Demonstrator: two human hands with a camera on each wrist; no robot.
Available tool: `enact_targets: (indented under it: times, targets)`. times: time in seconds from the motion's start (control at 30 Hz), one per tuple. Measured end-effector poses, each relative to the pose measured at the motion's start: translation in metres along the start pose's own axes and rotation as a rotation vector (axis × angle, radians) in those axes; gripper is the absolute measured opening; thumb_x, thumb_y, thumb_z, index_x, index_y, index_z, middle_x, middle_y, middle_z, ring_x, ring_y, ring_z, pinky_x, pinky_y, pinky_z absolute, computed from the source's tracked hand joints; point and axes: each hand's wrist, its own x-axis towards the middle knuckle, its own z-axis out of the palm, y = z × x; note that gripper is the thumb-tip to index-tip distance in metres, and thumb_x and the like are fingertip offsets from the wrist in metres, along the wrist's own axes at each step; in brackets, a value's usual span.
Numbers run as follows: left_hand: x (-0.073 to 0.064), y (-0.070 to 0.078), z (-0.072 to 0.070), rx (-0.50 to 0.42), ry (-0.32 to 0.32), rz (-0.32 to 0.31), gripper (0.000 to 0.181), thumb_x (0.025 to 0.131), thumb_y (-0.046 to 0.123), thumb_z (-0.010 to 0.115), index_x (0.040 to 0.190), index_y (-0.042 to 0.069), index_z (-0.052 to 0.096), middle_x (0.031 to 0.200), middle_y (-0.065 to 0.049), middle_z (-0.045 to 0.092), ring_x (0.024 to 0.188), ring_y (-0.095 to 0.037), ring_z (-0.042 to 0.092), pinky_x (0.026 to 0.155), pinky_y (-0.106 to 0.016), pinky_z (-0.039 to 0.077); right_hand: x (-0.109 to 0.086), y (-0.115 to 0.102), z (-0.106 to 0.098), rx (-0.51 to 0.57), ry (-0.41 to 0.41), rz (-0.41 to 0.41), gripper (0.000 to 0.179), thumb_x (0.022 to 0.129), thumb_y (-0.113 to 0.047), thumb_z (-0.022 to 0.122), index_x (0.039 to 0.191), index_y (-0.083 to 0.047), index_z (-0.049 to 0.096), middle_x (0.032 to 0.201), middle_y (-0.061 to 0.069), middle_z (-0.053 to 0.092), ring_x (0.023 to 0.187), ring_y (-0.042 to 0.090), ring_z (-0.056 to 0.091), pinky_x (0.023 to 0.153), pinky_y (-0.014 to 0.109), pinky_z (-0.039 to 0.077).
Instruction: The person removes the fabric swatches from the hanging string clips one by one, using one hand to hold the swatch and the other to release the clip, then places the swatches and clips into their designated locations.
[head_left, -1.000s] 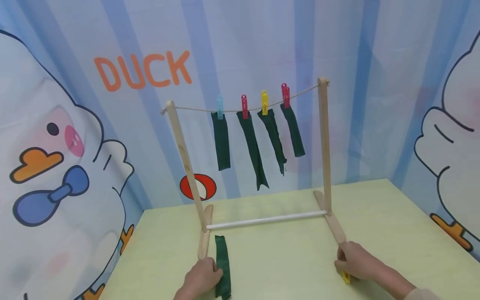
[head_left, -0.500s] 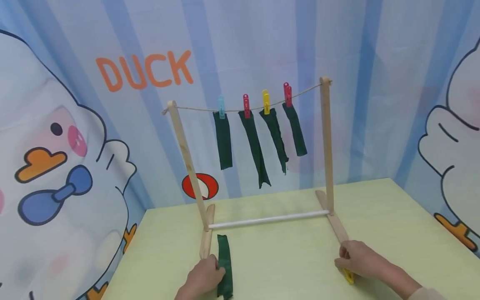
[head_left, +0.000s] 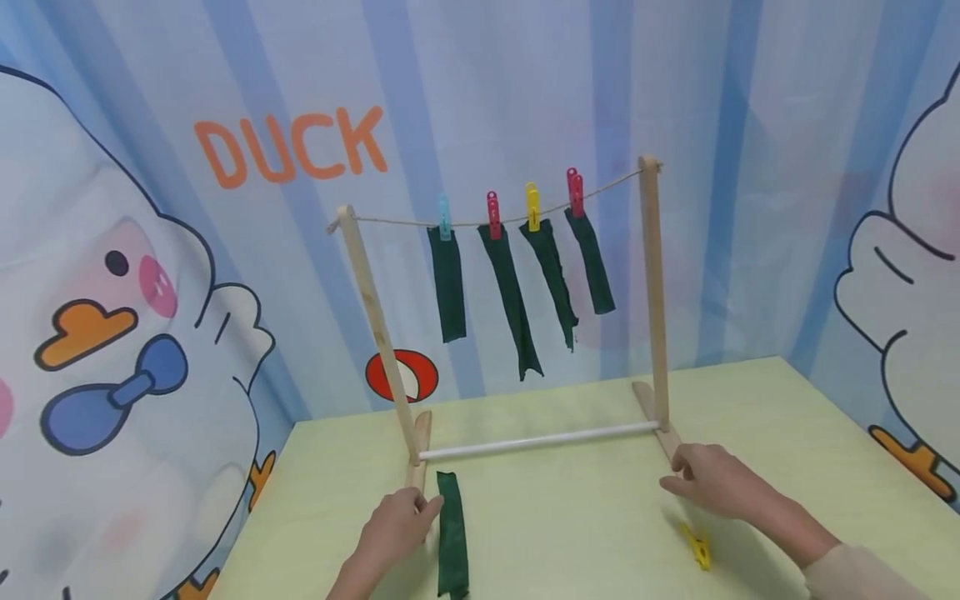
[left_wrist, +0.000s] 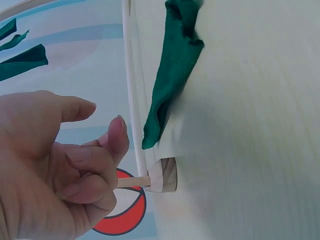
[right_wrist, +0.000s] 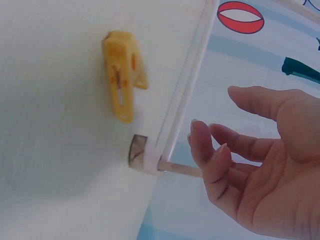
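Observation:
My left hand [head_left: 397, 523] hovers near the rack's left wooden foot [head_left: 417, 477], beside a dark green cloth strip [head_left: 452, 537] on the table. In the left wrist view its thumb and index finger stand apart, the other fingers loosely curled around nothing. Over the right wooden foot [head_left: 667, 446] is my right hand [head_left: 716, 479]. Its fingers are relaxed and hold nothing in the right wrist view. A yellow clothespin [head_left: 697, 547] lies on the table below it, seen larger as the clothespin [right_wrist: 120, 75] in the right wrist view.
The wooden rack has two upright posts [head_left: 652, 292], a white crossbar [head_left: 536, 440] and a string [head_left: 611, 185] tied between the tops. Several green strips [head_left: 448, 287] hang from it by blue, red and yellow clothespins [head_left: 533, 207]. A duck-print curtain [head_left: 510, 83] stands behind the pale yellow table [head_left: 555, 517].
Both hands have come off the front ends of the rack's feet and moved up and farther forward. The yellow clothespin, partly covered by the right hand before, now shows whole.

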Motion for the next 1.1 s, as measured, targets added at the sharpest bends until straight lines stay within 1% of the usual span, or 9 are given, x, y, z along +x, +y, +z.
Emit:
enact_targets:
  times: [0.13, 0.3, 0.43, 0.53, 0.6, 0.73, 0.83, 1.0, 1.1]
  targets:
    - [0.003, 0.003, -0.005, 0.006, 0.030, -0.002, 0.034, 0.100, 0.038, 0.060, 0.082, 0.010, 0.063, 0.063, 0.001, 0.058, 0.055, -0.015, 0.051, 0.050, -0.031, 0.041, 0.006, -0.011, -0.003, 0.015, 0.022, -0.024, 0.019, 0.093, -0.019, 0.070, 0.094, -0.001, 0.064, 0.084, 0.004, 0.061, 0.065, 0.014, 0.050, 0.060, 0.034, 0.046]
    - [0.008, 0.006, -0.013, -0.025, 0.071, 0.044, 0.033, 0.099, 0.039, 0.061, 0.083, 0.009, 0.063, 0.065, 0.002, 0.059, 0.057, -0.014, 0.052, 0.051, -0.030, 0.042, 0.015, -0.025, -0.013, 0.051, 0.065, -0.063, 0.017, 0.094, -0.018, 0.069, 0.093, -0.002, 0.064, 0.088, 0.007, 0.062, 0.062, 0.015, 0.051, 0.058, 0.035, 0.046]
    - [0.012, 0.006, -0.014, -0.082, 0.088, 0.079, 0.031, 0.099, 0.036, 0.063, 0.083, 0.010, 0.062, 0.066, 0.002, 0.056, 0.057, -0.014, 0.051, 0.051, -0.030, 0.041, 0.022, -0.039, -0.018, 0.032, 0.113, -0.096, 0.020, 0.094, -0.018, 0.069, 0.097, 0.001, 0.066, 0.091, 0.008, 0.065, 0.076, 0.021, 0.062, 0.065, 0.041, 0.053]
    - [0.017, 0.009, -0.014, -0.106, 0.104, 0.096, 0.028, 0.098, 0.033, 0.064, 0.080, 0.011, 0.061, 0.064, 0.002, 0.051, 0.056, -0.014, 0.047, 0.050, -0.029, 0.038, 0.027, -0.050, -0.021, 0.003, 0.143, -0.116, 0.021, 0.094, -0.018, 0.069, 0.099, 0.002, 0.067, 0.093, 0.009, 0.068, 0.086, 0.027, 0.066, 0.074, 0.046, 0.055]
    - [0.020, 0.013, -0.017, -0.109, 0.125, 0.118, 0.027, 0.098, 0.030, 0.064, 0.080, 0.011, 0.061, 0.064, 0.001, 0.049, 0.056, -0.014, 0.046, 0.049, -0.029, 0.037, 0.032, -0.059, -0.024, -0.017, 0.168, -0.131, 0.019, 0.094, -0.017, 0.069, 0.098, 0.002, 0.068, 0.094, 0.009, 0.069, 0.089, 0.029, 0.067, 0.077, 0.047, 0.056]
    - [0.026, 0.023, -0.025, -0.104, 0.178, 0.158, 0.022, 0.097, 0.026, 0.065, 0.084, 0.009, 0.063, 0.069, 0.001, 0.053, 0.059, -0.014, 0.047, 0.051, -0.029, 0.040, 0.046, -0.080, -0.030, -0.023, 0.192, -0.145, 0.018, 0.094, -0.015, 0.068, 0.099, 0.002, 0.069, 0.096, 0.010, 0.069, 0.091, 0.030, 0.067, 0.080, 0.047, 0.056]
    - [0.031, 0.031, -0.032, -0.098, 0.217, 0.191, 0.020, 0.097, 0.025, 0.065, 0.086, 0.009, 0.064, 0.073, 0.001, 0.058, 0.063, -0.015, 0.051, 0.054, -0.031, 0.044, 0.057, -0.094, -0.036, -0.009, 0.187, -0.144, 0.020, 0.095, -0.017, 0.067, 0.102, 0.002, 0.070, 0.099, 0.011, 0.070, 0.091, 0.029, 0.066, 0.081, 0.046, 0.056]
    - [0.044, 0.038, -0.036, -0.128, 0.238, 0.234, 0.019, 0.099, 0.025, 0.064, 0.089, 0.009, 0.065, 0.080, -0.001, 0.063, 0.068, -0.016, 0.054, 0.059, -0.032, 0.048, 0.070, -0.111, -0.045, 0.000, 0.213, -0.148, 0.020, 0.097, -0.018, 0.066, 0.104, 0.001, 0.070, 0.101, 0.012, 0.070, 0.086, 0.025, 0.065, 0.080, 0.044, 0.057]
    - [0.049, 0.039, -0.037, -0.166, 0.246, 0.228, 0.019, 0.100, 0.025, 0.063, 0.092, 0.009, 0.066, 0.086, -0.003, 0.065, 0.069, -0.017, 0.053, 0.060, -0.032, 0.047, 0.074, -0.117, -0.050, 0.015, 0.225, -0.145, 0.020, 0.097, -0.019, 0.066, 0.104, 0.000, 0.070, 0.101, 0.011, 0.070, 0.083, 0.023, 0.064, 0.079, 0.042, 0.058]
